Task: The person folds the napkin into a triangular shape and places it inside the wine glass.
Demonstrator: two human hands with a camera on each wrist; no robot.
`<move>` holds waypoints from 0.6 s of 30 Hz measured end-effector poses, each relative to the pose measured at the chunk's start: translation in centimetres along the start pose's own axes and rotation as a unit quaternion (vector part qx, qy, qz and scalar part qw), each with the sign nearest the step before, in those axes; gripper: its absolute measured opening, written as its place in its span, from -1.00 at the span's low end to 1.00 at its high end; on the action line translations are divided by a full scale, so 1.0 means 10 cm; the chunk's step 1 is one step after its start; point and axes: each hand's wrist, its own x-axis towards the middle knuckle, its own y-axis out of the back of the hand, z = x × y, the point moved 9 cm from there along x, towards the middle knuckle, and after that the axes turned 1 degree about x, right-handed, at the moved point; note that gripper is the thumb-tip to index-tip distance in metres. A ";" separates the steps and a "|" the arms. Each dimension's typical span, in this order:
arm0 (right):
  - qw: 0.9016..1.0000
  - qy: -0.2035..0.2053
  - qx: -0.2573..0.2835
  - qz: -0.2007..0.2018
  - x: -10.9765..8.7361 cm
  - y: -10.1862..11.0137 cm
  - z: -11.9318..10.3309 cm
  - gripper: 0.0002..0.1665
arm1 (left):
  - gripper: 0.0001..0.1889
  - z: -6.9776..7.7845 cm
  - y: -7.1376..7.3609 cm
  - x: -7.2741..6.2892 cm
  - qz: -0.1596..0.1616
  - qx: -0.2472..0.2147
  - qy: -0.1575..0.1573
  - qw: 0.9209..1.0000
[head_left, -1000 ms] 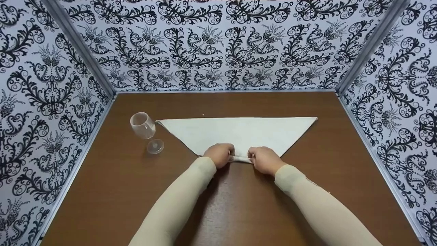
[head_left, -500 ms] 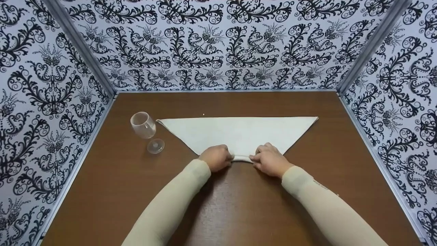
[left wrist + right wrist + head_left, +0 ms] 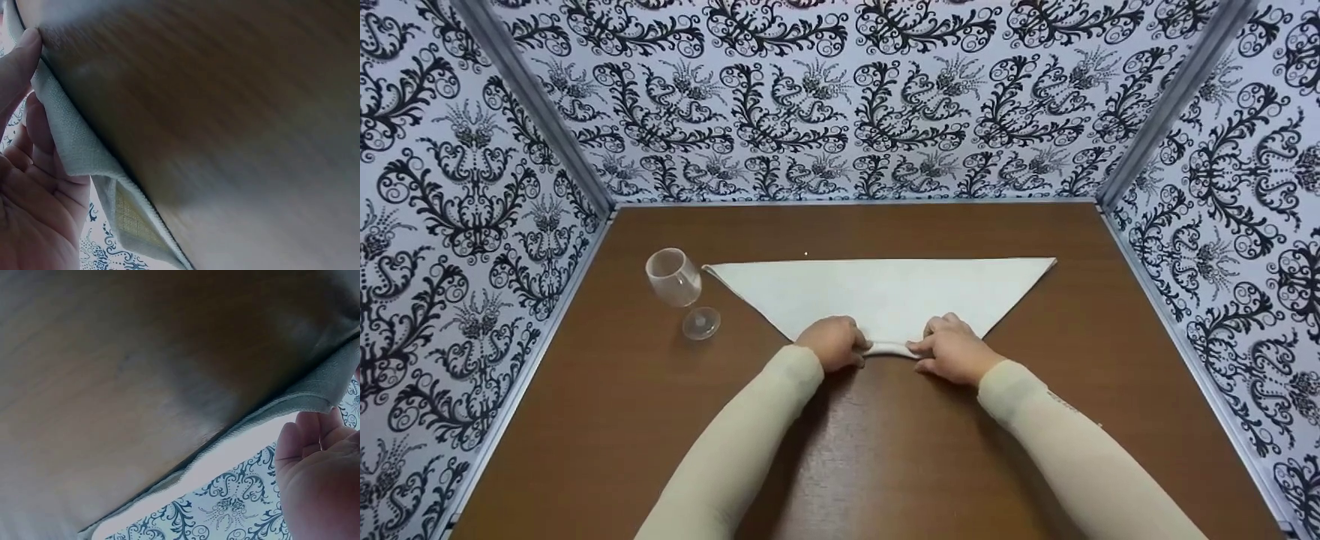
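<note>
A white cloth napkin (image 3: 877,292) lies on the brown table, its wide straight edge at the back and its narrow near edge folded into a small roll. At the left end of that roll, my left hand (image 3: 834,343) pinches the cloth. In the left wrist view, the thumb (image 3: 25,50) lies on the table side of the fold, with the other fingers curled behind it. My right hand (image 3: 956,349) holds the roll's right end between thumb and fingers. The right wrist view shows curled fingers (image 3: 306,436) at the cloth; the thumb is hidden there.
A clear stemmed glass (image 3: 673,277) stands on the table (image 3: 855,465) left of the napkin, close to its left corner. Patterned black-and-white walls (image 3: 840,97) in grey frames border the table at the back and both sides.
Both hands have shifted slightly apart along the near edge, and the right hand's fingers have spread a little over the cloth. Over the last half second they have hardly moved.
</note>
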 end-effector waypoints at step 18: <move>0.997 -0.002 -0.003 0.072 0.05 0.03 -0.07 -0.80 | -0.79 0.00 0.03 0.05 0.012 -0.028 0.023 0.999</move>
